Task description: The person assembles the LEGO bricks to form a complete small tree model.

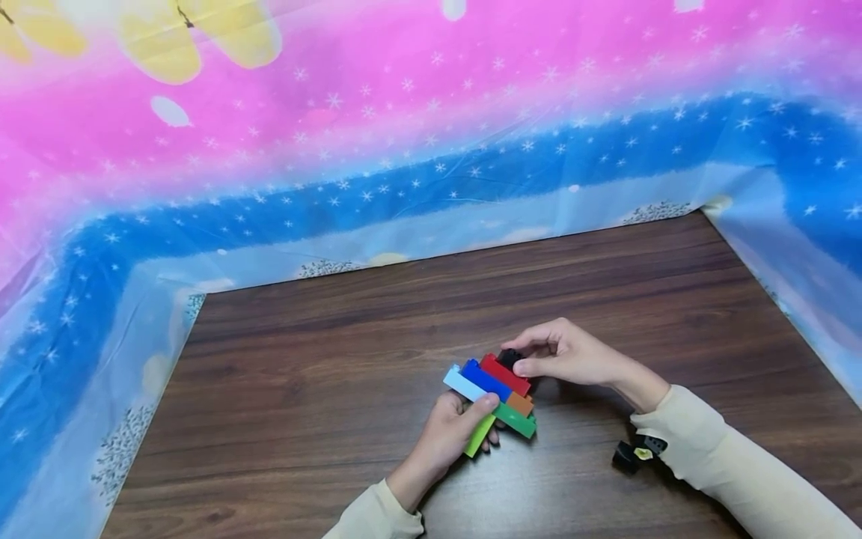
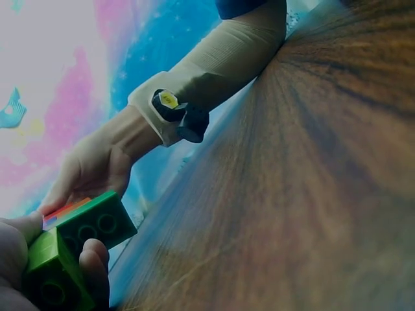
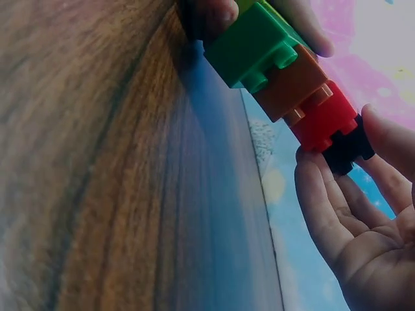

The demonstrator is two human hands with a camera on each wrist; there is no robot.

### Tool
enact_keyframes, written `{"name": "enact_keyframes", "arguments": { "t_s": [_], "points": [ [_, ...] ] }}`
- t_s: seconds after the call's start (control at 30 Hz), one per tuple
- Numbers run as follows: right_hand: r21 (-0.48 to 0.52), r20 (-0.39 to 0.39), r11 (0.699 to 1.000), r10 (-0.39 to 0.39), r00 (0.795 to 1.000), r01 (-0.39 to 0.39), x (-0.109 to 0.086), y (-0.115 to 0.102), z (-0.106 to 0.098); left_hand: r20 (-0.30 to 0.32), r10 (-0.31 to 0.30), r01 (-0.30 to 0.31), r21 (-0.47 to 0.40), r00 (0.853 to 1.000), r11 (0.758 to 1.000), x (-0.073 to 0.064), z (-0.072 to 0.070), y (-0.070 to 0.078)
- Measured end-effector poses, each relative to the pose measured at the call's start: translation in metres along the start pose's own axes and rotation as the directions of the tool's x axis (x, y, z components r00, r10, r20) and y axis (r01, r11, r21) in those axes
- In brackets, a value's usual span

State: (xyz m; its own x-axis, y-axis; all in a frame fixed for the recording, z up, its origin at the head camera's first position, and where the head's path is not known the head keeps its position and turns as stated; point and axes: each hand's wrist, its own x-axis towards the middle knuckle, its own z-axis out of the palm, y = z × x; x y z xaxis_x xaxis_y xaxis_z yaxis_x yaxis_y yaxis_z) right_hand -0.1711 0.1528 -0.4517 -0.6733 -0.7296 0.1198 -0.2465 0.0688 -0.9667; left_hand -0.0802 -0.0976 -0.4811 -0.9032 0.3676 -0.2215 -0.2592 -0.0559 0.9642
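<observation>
Several toy building bricks are joined in a stepped stack: light blue (image 1: pixel 463 385), blue (image 1: pixel 485 379), red (image 1: pixel 503 374), orange (image 1: pixel 520 404), green (image 1: pixel 515 421) and lime green (image 1: pixel 479 438). My left hand (image 1: pixel 444 434) grips the stack near its lime end, thumb on top and fingers beneath. At the far end, a black brick (image 3: pixel 347 148) sits against the red one. My right hand (image 1: pixel 572 355) pinches that black brick between thumb and fingers. In the left wrist view, round hollows show on the underside of the green brick (image 2: pixel 100 220).
The stack is held over a dark wooden table (image 1: pixel 303 404). A printed pink and blue cloth (image 1: pixel 404 165) hangs behind the table and along its sides. On the right sleeve is a small black wrist camera (image 1: pixel 633 453).
</observation>
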Motion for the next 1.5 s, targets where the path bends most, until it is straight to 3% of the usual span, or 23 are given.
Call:
{"name": "enact_keyframes", "arguments": {
  "t_s": [0.17, 0.37, 0.5, 0.63, 0.77, 1.0, 1.17, 1.5],
  "points": [
    [-0.021, -0.023, 0.999, 0.027, 0.999, -0.027, -0.001, -0.001, 0.003, -0.004, 0.004, -0.004, -0.016, 1.0, 1.0, 0.0, 0.001, -0.001],
    [-0.075, -0.095, 0.993, 0.083, 0.992, -0.091, -0.01, -0.006, 0.008, -0.013, 0.002, -0.004, -0.099, 1.0, 0.995, 0.003, 0.005, -0.001],
    [0.007, -0.087, 0.988, 0.153, 0.984, -0.153, -0.023, -0.008, 0.017, -0.012, 0.029, -0.03, -0.146, 1.0, 0.989, 0.001, 0.006, 0.001],
    [0.045, -0.089, 0.983, 0.179, 0.98, -0.176, -0.032, -0.012, 0.024, 0.057, 0.074, -0.064, -0.159, 0.996, 0.985, 0.0, 0.006, 0.008],
    [0.036, -0.122, 0.991, 0.131, 0.984, -0.128, -0.036, -0.017, 0.022, 0.084, 0.102, -0.091, -0.124, 0.991, 0.988, -0.004, -0.001, 0.018],
    [-0.048, -0.147, 0.997, 0.057, 0.988, -0.065, -0.043, -0.025, 0.003, -0.051, 0.196, -0.193, 0.06, 0.979, 0.979, -0.003, -0.02, 0.034],
    [-0.056, -0.125, 0.996, 0.061, 0.99, -0.069, -0.041, -0.019, -0.004, -0.072, 0.187, -0.177, 0.125, 0.98, 0.976, 0.001, -0.024, 0.037],
    [-0.081, -0.113, 0.985, 0.142, 0.983, -0.151, -0.037, -0.005, -0.009, -0.099, 0.181, -0.166, 0.138, 0.978, 0.976, 0.005, -0.029, 0.032]
  ]
}}
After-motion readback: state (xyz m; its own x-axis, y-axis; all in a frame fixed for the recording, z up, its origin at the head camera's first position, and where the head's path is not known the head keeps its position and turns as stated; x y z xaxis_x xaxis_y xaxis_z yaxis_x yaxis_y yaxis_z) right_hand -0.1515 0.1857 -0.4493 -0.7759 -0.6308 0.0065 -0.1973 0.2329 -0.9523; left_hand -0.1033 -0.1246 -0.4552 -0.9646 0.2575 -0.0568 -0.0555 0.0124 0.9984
